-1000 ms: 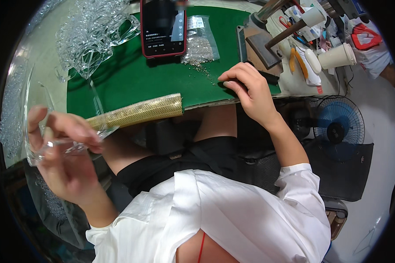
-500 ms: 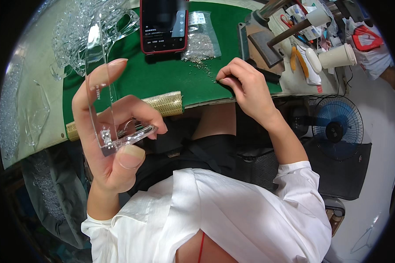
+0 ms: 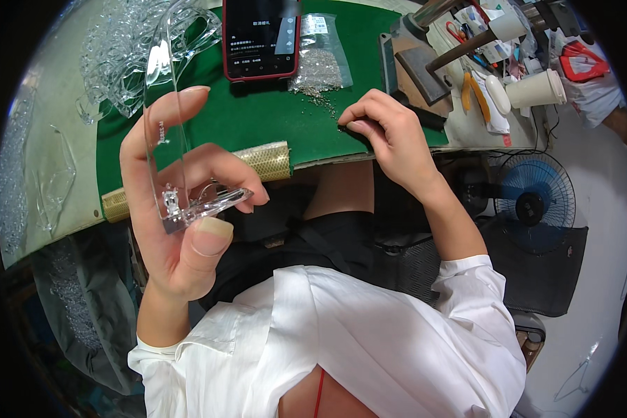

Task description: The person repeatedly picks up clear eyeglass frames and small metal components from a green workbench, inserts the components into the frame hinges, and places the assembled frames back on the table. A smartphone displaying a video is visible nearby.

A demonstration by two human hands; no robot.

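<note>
My left hand point(image 3: 188, 259) is raised over the table's near left edge, closed on a clear plastic glasses frame point(image 3: 166, 157). One temple arm of it stands up along my index finger, and the hinge end lies between thumb and bent fingers. On the green mat point(image 3: 247, 115), my right hand point(image 3: 400, 146) has thumb and forefinger pinched together at the end of a trail of tiny metal pieces point(image 3: 319, 101), which look like screws. Whether a piece is between those fingertips is too small to see. The trail runs from a clear plastic bag point(image 3: 320, 63) full of them.
A heap of clear glasses frames point(image 3: 129, 52) lies at the far left. Behind the mat's middle is a red-cased phone point(image 3: 261, 68). A metal bench press point(image 3: 421, 66) stands right, beside yellow-handled pliers point(image 3: 476, 96) and a paper cup point(image 3: 535, 90). A gold roll point(image 3: 268, 161) edges the table.
My left hand and the frame have shifted slightly right, with the frame tilted a little. The right fingertips have slid slightly left along the small metal pieces. The phone screen shows different content.
</note>
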